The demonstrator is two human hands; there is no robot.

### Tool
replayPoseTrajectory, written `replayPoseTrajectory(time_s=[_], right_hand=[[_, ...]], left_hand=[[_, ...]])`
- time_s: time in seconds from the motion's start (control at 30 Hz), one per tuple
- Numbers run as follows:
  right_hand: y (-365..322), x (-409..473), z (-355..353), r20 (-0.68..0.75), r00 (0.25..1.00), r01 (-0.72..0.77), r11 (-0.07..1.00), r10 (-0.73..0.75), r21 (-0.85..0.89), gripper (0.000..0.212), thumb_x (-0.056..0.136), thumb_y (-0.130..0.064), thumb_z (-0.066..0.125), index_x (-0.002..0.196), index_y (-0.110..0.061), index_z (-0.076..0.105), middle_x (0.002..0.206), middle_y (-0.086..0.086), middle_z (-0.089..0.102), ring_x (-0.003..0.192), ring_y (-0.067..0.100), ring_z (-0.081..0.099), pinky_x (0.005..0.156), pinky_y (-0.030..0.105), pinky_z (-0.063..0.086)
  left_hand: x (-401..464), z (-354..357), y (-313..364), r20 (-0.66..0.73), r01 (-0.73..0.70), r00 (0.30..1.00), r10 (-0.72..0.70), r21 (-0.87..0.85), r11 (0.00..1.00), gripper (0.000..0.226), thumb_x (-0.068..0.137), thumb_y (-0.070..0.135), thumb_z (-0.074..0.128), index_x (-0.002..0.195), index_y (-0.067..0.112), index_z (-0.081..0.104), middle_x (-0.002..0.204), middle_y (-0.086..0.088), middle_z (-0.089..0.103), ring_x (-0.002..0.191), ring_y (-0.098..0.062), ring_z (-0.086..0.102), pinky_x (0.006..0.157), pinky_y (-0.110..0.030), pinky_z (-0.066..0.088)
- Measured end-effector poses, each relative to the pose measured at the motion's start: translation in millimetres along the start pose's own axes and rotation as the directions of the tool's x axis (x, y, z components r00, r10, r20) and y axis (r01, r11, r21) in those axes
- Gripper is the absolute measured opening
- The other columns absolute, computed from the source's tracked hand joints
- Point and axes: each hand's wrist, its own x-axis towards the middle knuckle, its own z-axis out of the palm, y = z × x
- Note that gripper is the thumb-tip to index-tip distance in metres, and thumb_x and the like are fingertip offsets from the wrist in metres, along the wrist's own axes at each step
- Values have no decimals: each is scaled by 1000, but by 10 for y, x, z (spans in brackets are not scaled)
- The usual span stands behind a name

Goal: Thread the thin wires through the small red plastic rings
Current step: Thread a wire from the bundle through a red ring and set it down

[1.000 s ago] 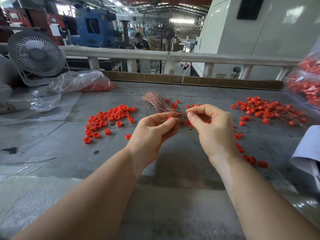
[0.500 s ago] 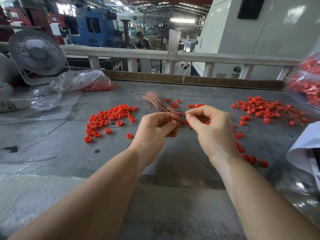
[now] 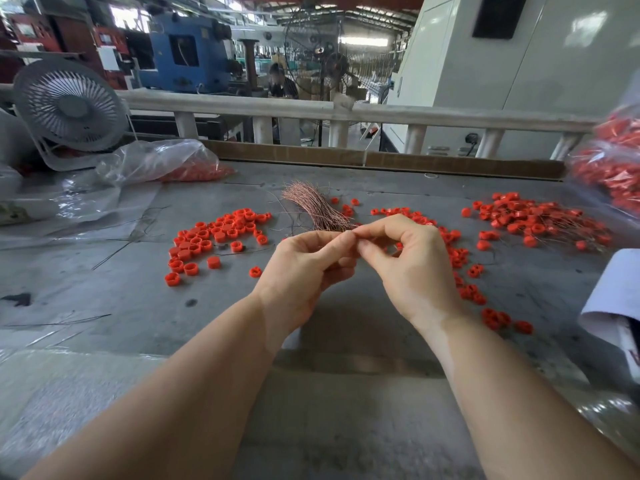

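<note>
My left hand (image 3: 304,268) and my right hand (image 3: 412,268) meet fingertip to fingertip above the middle of the grey table (image 3: 138,306). Left thumb and forefinger pinch a small red ring, which the fingers hide. The right thumb and forefinger pinch a thin wire, barely visible, right against it. Just behind the fingertips lies a bundle of copper-coloured wires (image 3: 315,209). A pile of loose red rings (image 3: 214,237) sits to the left. At the right lies a pile of rings with wires through them (image 3: 530,220).
More red rings (image 3: 460,268) are scattered beside and behind my right hand. A plastic bag of rings (image 3: 166,164) and a small fan (image 3: 69,109) stand at the back left. Another bag of red parts (image 3: 613,168) is at the right edge, above something white (image 3: 616,299).
My hands have closed together and risen slightly, so their fingertips now touch. The red ring that showed between my left fingers a second ago is now covered.
</note>
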Motion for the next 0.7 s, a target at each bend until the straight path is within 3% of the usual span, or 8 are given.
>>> replayPoseTrajectory(time_s=[0.1,0.2,0.7], right_hand=[[11,9,-1,-32,999,-16,1000,16,-1,13,81,-4,68,82,-16,71,79,-2,69,75,5,61,72,11,45],[22,18,-14,-53,998,-44,999,45,8,18,82,-4,66,79,-21,68,76,-10,66,71,-1,59,69,7,43],[39,16,-16,-43,998,-42,999,41,-9,16,83,-4,65,80,-19,68,77,-7,66,73,2,60,69,9,45]], left_hand=[[4,-7,17,39,12,999,-9,-68,998,14,83,11,58,78,3,68,63,-3,63,56,-6,57,61,-15,53],[-6,-5,32,63,0,998,4,-57,998,14,84,-3,56,91,1,68,73,-4,70,63,-7,63,68,-16,54],[-30,13,56,12,-42,999,42,1,999,13,81,-3,61,83,6,70,69,-4,69,61,-8,61,67,-19,54]])
